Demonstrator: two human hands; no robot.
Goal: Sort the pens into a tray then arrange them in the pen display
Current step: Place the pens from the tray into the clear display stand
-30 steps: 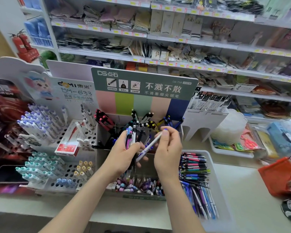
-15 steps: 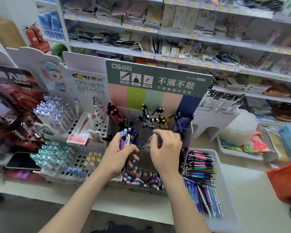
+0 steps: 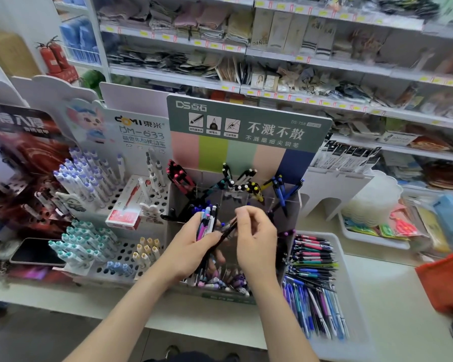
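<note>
Once white, R hand (image 3: 256,240) pen (image 3: 226,230) dark

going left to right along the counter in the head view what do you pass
phone, teal-capped pens, yellow-capped pens, left hand holding a bunch of pens, right hand pinching a dark pen, white tray, orange bag

Left grip (image 3: 191,246) clutches pen bundle (image 3: 207,222); right grip (image 3: 256,241) pinches dark pen (image 3: 227,229); grips close together.

Green display header (image 3: 246,126): "DS点石", "不溅不散", "DS-758". White card (image 3: 141,131): "DOMI東米", "DM-633". Shelf box (image 3: 260,30): "DANCE".
</note>
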